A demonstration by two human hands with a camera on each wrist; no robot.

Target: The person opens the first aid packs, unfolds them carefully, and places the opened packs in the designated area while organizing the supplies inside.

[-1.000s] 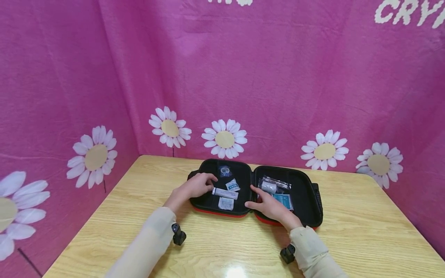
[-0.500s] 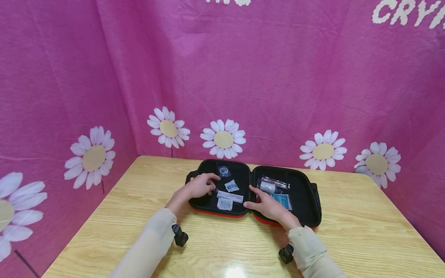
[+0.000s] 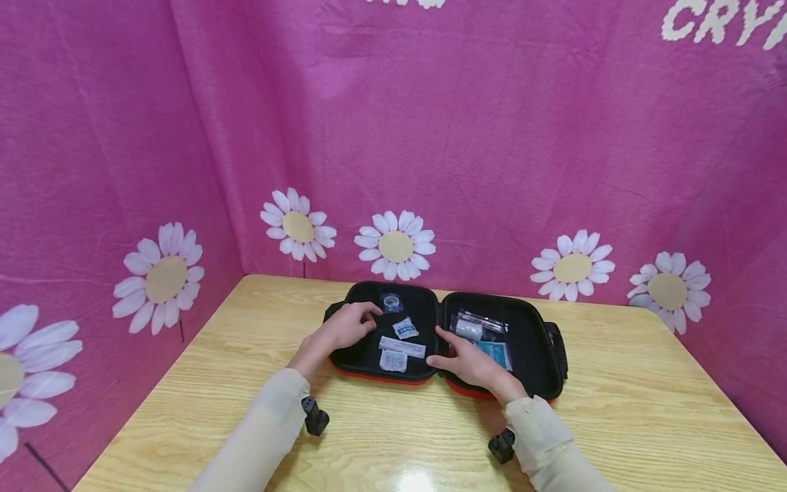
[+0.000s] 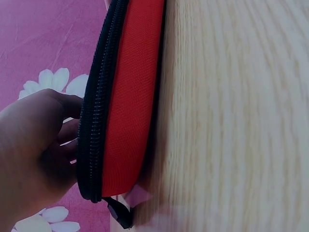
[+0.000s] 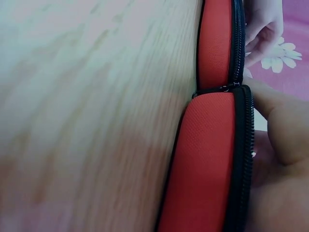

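A zippered red case with a black lining lies unfolded on the table, its left half (image 3: 356, 357) and right half (image 3: 531, 355) side by side. My left hand (image 3: 349, 324) hovers over the left half, fingers loosely bent and holding nothing. Below its fingertips lie a long white packet (image 3: 402, 347), a small white-and-blue packet (image 3: 406, 329) and a square white packet (image 3: 393, 362). A wrapped tape roll (image 3: 391, 301) sits farther back. My right hand (image 3: 472, 362) rests near the hinge, thumb and fingers spread. Beyond it are a white bandage roll (image 3: 469, 331) and a teal packet (image 3: 494, 354).
A silvery wrapped packet (image 3: 484, 321) lies at the back of the right half. The case stands near the far edge of the wooden table (image 3: 393, 430). Behind hangs a pink curtain (image 3: 479, 150) with daisies; a black handle (image 3: 556, 345) juts out at the right.
My left hand has let go of the long white packet, which now lies farther right above the square packet, and has drawn back slightly left. My right hand stays by the hinge.
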